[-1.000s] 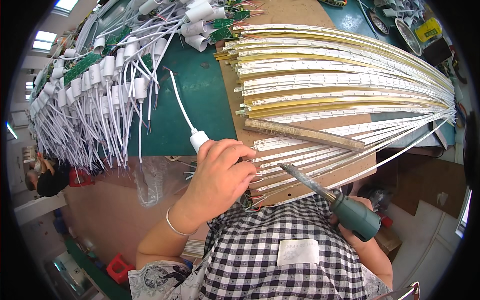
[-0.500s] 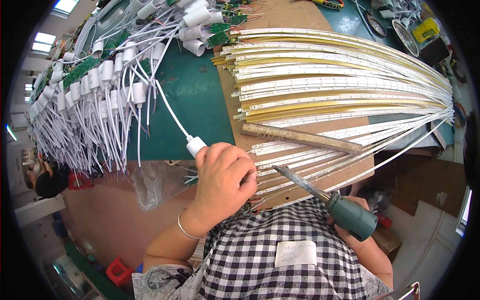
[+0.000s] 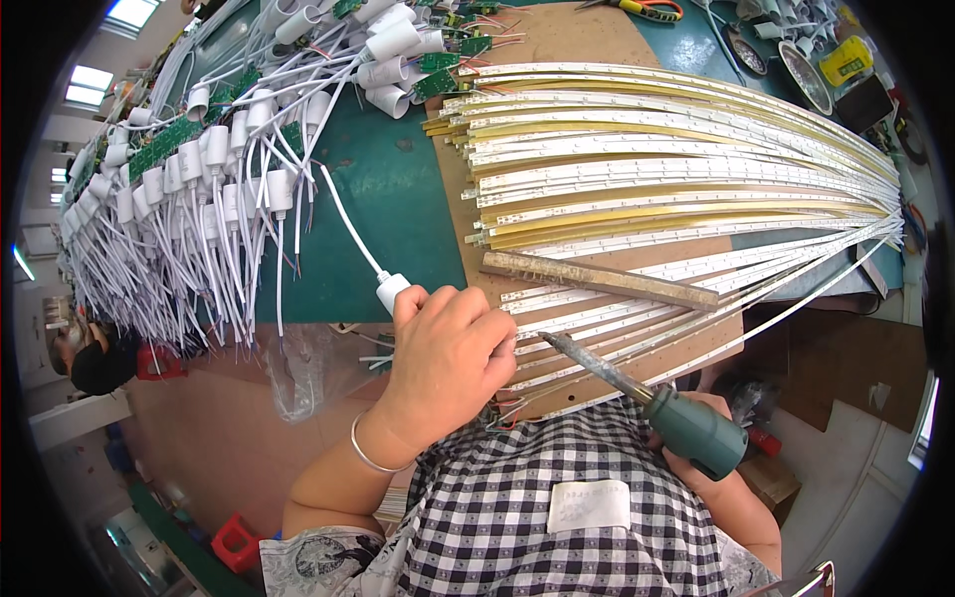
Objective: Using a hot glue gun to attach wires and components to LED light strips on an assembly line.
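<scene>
My left hand (image 3: 448,353) is closed at the near left edge of the board, fingers curled around a white plastic end cap (image 3: 393,290) with a white cable trailing up and left. Its fingertips are hidden behind the knuckles, beside the ends of white LED strips (image 3: 597,306). My right hand (image 3: 693,460) grips a soldering iron (image 3: 696,430) by its green handle. The iron's metal tip points left, over the strip ends and a little right of my left fingers. A small bundle of coloured wires (image 3: 505,410) shows below my left hand.
A worn bar (image 3: 597,279) lies across the strips on a brown board (image 3: 456,189). White caps with cables and green circuit boards (image 3: 164,147) are heaped at the left of the green table. Pliers (image 3: 652,9) and a metal dish (image 3: 804,75) sit at the back. Another person (image 3: 99,358) is far left.
My left hand, with the end cap, has shifted very slightly right. The soldering iron has moved barely leftward, its tip still over the strip ends.
</scene>
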### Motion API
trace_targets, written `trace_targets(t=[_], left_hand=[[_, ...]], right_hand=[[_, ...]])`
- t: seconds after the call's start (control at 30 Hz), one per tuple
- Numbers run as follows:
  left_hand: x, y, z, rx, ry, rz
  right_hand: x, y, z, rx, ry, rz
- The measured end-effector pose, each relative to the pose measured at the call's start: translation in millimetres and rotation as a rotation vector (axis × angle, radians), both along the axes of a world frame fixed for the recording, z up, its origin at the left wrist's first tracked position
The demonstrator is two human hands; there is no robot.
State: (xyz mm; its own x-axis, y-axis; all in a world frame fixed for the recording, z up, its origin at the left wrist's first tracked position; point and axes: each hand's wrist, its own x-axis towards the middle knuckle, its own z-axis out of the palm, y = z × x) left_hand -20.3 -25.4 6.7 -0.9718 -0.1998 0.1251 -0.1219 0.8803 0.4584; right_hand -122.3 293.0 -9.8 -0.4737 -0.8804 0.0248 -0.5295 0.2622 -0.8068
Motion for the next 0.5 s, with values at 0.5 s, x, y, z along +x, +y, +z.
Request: trace_targets(t=[0.5], left_hand=[[-3.9, -4.3, 5.7, 0.001, -0.056, -0.036]], right_hand=[[12.2, -0.4, -10.6, 0.048, -0.108, -0.146]])
